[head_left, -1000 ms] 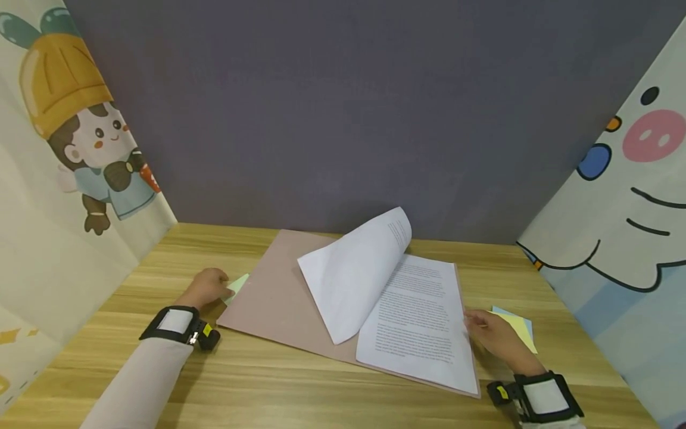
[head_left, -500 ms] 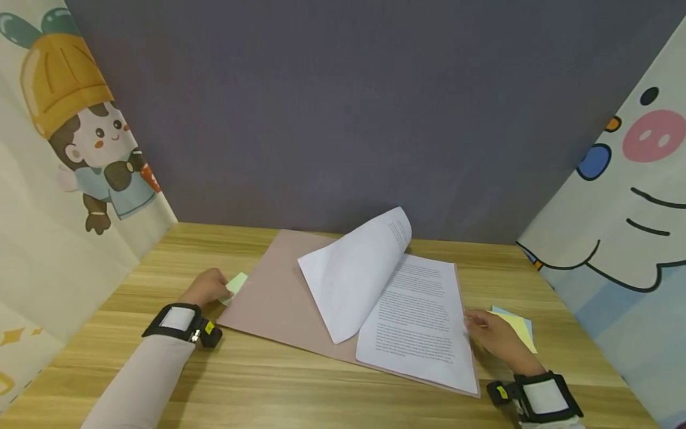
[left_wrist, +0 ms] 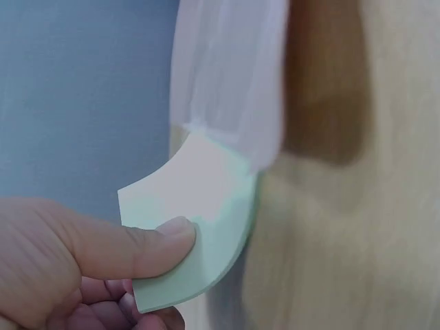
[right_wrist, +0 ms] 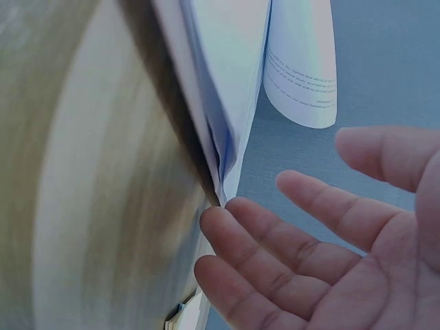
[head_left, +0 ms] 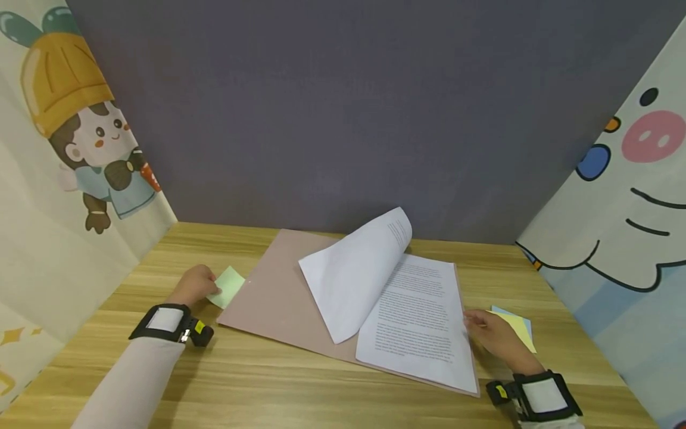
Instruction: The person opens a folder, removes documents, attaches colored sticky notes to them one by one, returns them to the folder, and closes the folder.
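Note:
My left hand (head_left: 192, 287) pinches a pale green sticky note pad (head_left: 229, 286) at the folder's left edge. In the left wrist view the thumb (left_wrist: 180, 237) lies on top of the bent pad, with fingers curled underneath. The pinkish folder (head_left: 278, 292) lies open on the table. Printed sheets (head_left: 415, 316) rest on its right side, and one turned page (head_left: 348, 277) curls up over the middle. My right hand (head_left: 498, 338) is at the folder's right edge. Its fingers (right_wrist: 275, 258) are spread and relaxed in the right wrist view, fingertips right at the edge of the papers.
Yellow sticky notes (head_left: 517, 328) and blue sticky notes (head_left: 522, 319) lie on the wooden table (head_left: 278, 393), just beyond the right hand. A dark grey panel (head_left: 343, 119) stands behind the table. Cartoon-printed curtains flank both sides.
My left hand has drawn left, away from the folder, with the green sticky note pad, so more of the pad shows. The right hand, folder and papers have stayed put.

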The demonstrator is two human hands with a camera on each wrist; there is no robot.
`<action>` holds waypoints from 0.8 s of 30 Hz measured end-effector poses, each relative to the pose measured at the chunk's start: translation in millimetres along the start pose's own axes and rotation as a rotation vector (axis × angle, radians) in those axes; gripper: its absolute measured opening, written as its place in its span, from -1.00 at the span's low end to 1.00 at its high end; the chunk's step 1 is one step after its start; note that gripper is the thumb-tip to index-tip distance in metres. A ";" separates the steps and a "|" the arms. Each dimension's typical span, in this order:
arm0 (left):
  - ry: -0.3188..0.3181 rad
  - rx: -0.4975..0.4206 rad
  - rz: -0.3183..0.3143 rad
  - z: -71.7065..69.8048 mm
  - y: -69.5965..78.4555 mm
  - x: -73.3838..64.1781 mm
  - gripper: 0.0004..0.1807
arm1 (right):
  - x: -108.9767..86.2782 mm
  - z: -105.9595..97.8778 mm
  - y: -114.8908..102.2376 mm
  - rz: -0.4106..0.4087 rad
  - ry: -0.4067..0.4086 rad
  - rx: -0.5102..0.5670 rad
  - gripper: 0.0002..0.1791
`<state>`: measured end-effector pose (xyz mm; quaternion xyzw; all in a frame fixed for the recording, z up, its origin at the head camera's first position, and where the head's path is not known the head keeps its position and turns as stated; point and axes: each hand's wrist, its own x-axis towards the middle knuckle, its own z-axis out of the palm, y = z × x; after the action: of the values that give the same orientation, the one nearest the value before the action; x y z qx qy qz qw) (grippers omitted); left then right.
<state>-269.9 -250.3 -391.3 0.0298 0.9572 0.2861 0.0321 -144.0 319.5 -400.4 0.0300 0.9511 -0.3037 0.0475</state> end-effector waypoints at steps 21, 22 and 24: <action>0.290 0.010 0.117 -38.5 16.5 -7.8 -0.83 | 0.1 -1.0 1.1 0.003 0.000 0.019 -0.55; 0.300 0.003 0.130 -38.4 20.1 -8.4 -0.83 | 0.1 -0.9 1.3 0.002 0.000 0.019 -0.55; 0.312 -0.006 0.156 -37.8 27.9 -9.3 -0.84 | 0.2 -0.7 1.4 0.001 0.002 0.022 -0.56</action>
<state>-262.5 -248.3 -344.0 0.0592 0.9444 0.2919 -0.1391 -144.2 321.0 -400.7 0.0314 0.9477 -0.3143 0.0462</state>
